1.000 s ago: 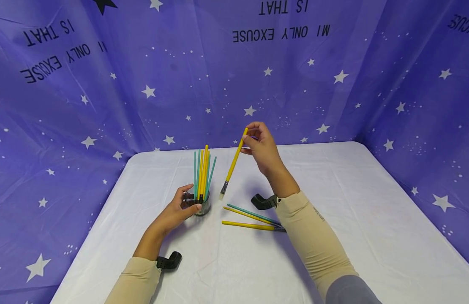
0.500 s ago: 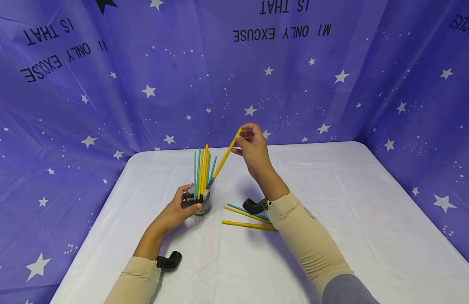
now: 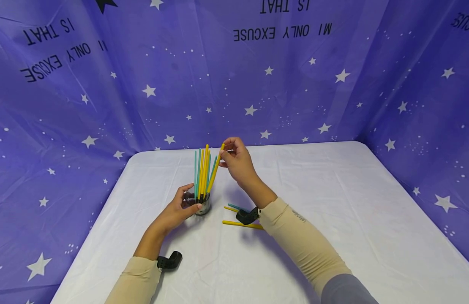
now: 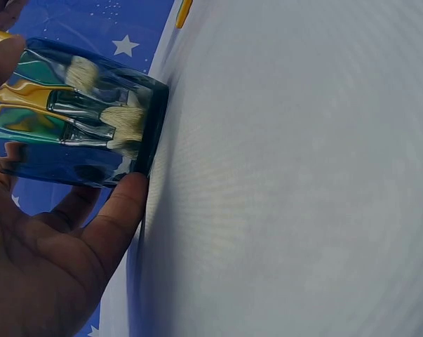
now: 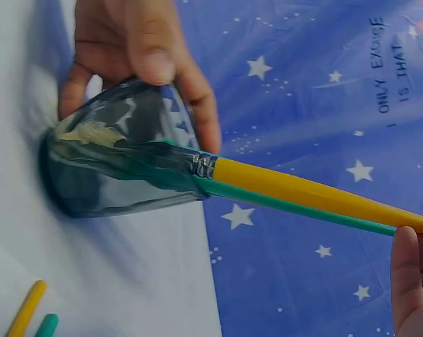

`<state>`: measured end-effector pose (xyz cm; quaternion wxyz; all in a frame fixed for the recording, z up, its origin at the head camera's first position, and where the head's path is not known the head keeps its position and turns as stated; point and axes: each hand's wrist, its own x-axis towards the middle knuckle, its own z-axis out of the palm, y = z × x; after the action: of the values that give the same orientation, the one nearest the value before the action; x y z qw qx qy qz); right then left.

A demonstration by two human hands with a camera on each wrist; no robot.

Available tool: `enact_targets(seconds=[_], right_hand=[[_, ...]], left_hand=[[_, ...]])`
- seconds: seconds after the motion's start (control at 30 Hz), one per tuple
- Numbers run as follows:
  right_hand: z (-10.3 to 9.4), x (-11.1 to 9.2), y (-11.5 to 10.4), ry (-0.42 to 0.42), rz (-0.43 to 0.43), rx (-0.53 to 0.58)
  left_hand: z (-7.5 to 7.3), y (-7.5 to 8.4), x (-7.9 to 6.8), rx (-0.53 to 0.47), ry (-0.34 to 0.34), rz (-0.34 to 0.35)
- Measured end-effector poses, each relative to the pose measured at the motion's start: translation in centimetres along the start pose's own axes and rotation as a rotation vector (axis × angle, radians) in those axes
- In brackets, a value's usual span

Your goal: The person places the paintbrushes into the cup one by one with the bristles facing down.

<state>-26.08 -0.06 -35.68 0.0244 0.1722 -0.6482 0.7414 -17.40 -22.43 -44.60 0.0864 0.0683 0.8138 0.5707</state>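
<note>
A clear drinking glass (image 3: 205,208) stands upright on the table, holding several yellow and teal paintbrushes (image 3: 203,173) with their bristles down. My left hand (image 3: 176,214) grips the glass around its side. In the left wrist view, pale bristles (image 4: 123,125) show through the glass wall. My right hand (image 3: 238,164) pinches a yellow paintbrush (image 3: 215,172) near the top of its handle. That brush leans to the right, and its bristle end is inside the glass in the right wrist view. A teal paintbrush (image 5: 288,205) lies close along it there.
Right of the glass, two yellow brushes (image 3: 240,224) and a teal brush (image 3: 238,207) lie on the white-covered table (image 3: 219,270), partly hidden by the right wrist's black mount (image 3: 248,216). A purple star-patterned curtain (image 3: 204,84) hangs behind and at both sides.
My right hand has moved left and then lower, bringing the yellow paintbrush from beside the glass to inside it. The left hand and the glass have stayed in place.
</note>
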Motion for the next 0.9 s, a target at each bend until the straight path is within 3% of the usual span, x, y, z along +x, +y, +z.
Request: enact_targets(seconds=[0.57, 0.9], right_hand=[[0.2, -0.4, 1.2, -0.044, 0.023, -0.116], [-1.0, -0.5, 1.8, -0.053, 0.057, -0.076]], left_hand=[[0.0, -0.1, 0.1, -0.005, -0.007, -0.015], [0.0, 0.1, 0.0, -0.004, -0.007, -0.025]])
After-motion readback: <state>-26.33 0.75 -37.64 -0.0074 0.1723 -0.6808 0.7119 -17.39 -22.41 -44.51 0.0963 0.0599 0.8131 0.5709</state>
